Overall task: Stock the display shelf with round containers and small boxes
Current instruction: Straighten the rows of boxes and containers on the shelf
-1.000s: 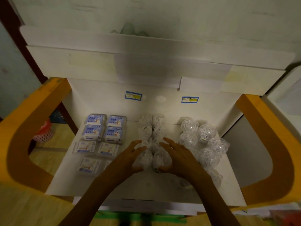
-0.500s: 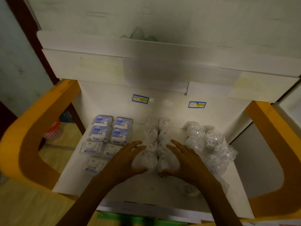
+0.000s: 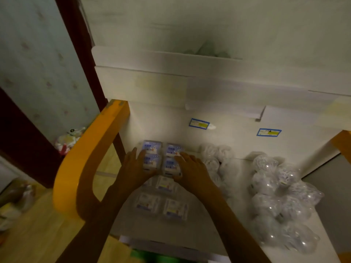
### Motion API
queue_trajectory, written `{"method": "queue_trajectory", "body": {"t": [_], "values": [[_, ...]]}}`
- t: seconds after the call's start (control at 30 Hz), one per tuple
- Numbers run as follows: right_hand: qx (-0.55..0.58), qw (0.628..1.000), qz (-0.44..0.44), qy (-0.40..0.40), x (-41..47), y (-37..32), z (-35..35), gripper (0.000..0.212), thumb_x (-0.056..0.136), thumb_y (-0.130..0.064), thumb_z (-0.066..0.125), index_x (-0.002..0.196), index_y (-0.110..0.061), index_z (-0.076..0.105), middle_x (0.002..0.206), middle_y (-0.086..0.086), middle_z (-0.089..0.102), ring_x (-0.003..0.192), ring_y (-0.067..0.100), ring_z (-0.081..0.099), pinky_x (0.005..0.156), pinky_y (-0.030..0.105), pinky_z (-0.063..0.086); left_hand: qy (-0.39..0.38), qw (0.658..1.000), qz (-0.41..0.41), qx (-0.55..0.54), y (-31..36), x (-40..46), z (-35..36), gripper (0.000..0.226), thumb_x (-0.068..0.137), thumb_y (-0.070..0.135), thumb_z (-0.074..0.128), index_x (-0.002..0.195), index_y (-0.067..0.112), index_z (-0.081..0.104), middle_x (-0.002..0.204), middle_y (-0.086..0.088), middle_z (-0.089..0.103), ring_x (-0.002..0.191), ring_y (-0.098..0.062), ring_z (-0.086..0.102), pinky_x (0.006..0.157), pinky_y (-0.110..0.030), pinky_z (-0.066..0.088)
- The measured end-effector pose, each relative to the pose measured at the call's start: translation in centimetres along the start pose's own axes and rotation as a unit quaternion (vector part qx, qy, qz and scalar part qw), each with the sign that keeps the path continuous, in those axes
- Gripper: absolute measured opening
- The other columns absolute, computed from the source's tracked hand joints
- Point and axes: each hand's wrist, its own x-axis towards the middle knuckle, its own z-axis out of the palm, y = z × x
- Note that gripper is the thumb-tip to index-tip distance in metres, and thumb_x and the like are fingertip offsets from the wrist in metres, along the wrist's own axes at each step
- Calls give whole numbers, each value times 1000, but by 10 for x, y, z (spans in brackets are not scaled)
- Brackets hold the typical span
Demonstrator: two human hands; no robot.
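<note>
**Squaring up the blue boxes at the back left**

My left hand (image 3: 135,164) lies against the left side of the blue small boxes (image 3: 162,158), fingers fairly straight and pressing, not gripping. My right hand (image 3: 190,167) does the same from the right, fingers laid over the near right box. Neither hand holds anything; both are flat and pushing.

The four blue boxes sit two by two at the back left of the display shelf (image 3: 197,234), close to the rear wall. To do this well I judge I should press evenly from both sides so the pairs close up without one box riding over another, then nudge the block back until it sits square.

In front of my wrists lie the pale small boxes (image 3: 161,205), flatter and blurred; I should keep my forearms lifted clear of them. To the right stand the round containers (image 3: 216,162) in a middle column, and a looser heap of wrapped round containers (image 3: 281,198) further right, some near the shelf's front edge.
</note>
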Motion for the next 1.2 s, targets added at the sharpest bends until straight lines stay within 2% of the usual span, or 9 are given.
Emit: {"method": "queue_trajectory", "body": {"t": [0.1, 0.27, 0.37, 0.5, 0.7, 0.9, 1.0, 1.07, 1.2], "values": [[-21, 999, 33, -35, 19, -7, 16, 67, 85, -46, 60, 140, -21, 32, 150, 5, 28, 124, 32, 43, 99, 42, 35, -49, 997, -24, -46, -17, 21, 11, 111, 68, 62, 70, 150, 22, 7, 157, -12, 8, 143, -31, 11, 113, -46, 23], [-6, 997, 63, -54, 29, -10, 24, 63, 87, -41, 61, 139, -23, 32, 154, 5, 21, 119, 32, 48, 90, 38, 43, -36, 985, 8, -171, -23, 30, 25, 103, 69, 33, 82, 147, 8, 20, 147, -15, 33, 131, -28, 38, 103, -31, 33], [-2, 997, 65, -48, 34, -7, 24, 63, 86, -36, 64, 138, -19, 33, 152, 6, 24, 118, 30, 49, 89, 35, 44, -23, 979, 38, -201, -20, 33, 29, 96, 70, 25, 82, 145, 6, 26, 141, -18, 40, 124, -32, 45, 99, -35, 39], [13, 996, 80, -43, 43, 0, 23, 70, 85, -33, 66, 142, -16, 30, 152, 8, 27, 123, 31, 47, 95, 38, 44, -19, 973, 50, -223, -19, 41, 32, 94, 70, 24, 82, 145, 7, 27, 136, -17, 45, 119, -30, 50, 95, -33, 42], [29, 997, 64, -36, 46, 5, 24, 70, 82, -33, 70, 140, -16, 33, 149, 8, 31, 121, 31, 49, 93, 39, 46, -28, 976, 52, -212, -23, 47, 39, 100, 69, 22, 84, 147, 9, 23, 146, -20, 33, 126, -34, 43, 101, -45, 42], [44, 997, 50, -30, 44, 8, 20, 68, 84, -31, 68, 141, -15, 34, 151, 7, 30, 126, 28, 45, 100, 35, 41, -19, 971, 49, -234, -20, 47, 38, 96, 67, 13, 84, 144, 6, 27, 139, -18, 41, 120, -29, 49, 90, -22, 39], [46, 997, 52, -28, 43, 8, 21, 68, 85, -33, 66, 141, -16, 33, 151, 6, 29, 127, 27, 44, 99, 34, 40, -16, 972, 56, -226, -18, 46, 39, 95, 69, 14, 82, 145, 6, 26, 140, -20, 38, 122, -32, 47, 94, -29, 42], [34, 998, 58, -22, 40, 7, 23, 70, 85, -36, 66, 143, -17, 31, 153, 7, 27, 129, 28, 42, 101, 38, 40, -22, 980, 52, -193, -18, 44, 38, 95, 72, 21, 80, 146, 8, 22, 147, -20, 29, 126, -34, 43, 99, -38, 43], [27, 997, 64, 29, 27, 2, 24, 72, 84, -39, 66, 143, -20, 31, 153, 6, 28, 134, 28, 35, 105, 42, 37, -1, 990, 49, -129, -16, 28, 32, 93, 76, 37, 75, 147, 15, 20, 152, -16, 21, 131, -34, 36, 101, -45, 41]]}}
